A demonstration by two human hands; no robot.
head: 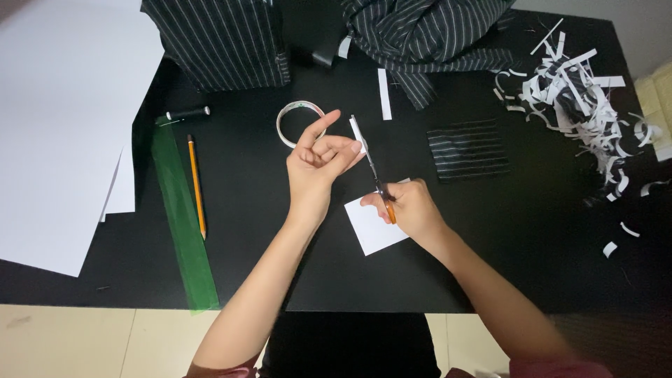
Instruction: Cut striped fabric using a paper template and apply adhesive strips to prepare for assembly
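Black table (pixel 280 266) fills most of the view. Big white paper sheets (pixel 56 126) cover its left end, overhanging the edge. Black white-striped fabric (pixel 427 35) is bunched at top centre-right, a second folded striped piece (pixel 220 42) sits top left of it. Heap of white paper strips (pixel 574 105) at far right, loose bits scattered below it. Long green transparent ruler (pixel 183 224) runs down the left side, its lower end past the table edge. Small striped fabric swatch (pixel 467 149) lies flat, right of the scissors. White paper square (pixel 371 227) lies on the table under and just beside the right hand.

Left hand (pixel 318 164) is raised at centre, fingers curled together, index finger up, pinching a small white paper strip (pixel 358 133) at the fingertips. Right hand (pixel 409 206) is clamped on orange-handled scissors (pixel 374 175), blades pointing up-left at that strip and looking nearly together; can't tell if they touch it.

Yellow pencil (pixel 197 185) lies just right of the ruler. Tape roll (pixel 299 122) sits behind the left hand. Single white strip (pixel 384 94) lies near the bunched fabric. Black spool (pixel 187 112) sits by the ruler's top end.
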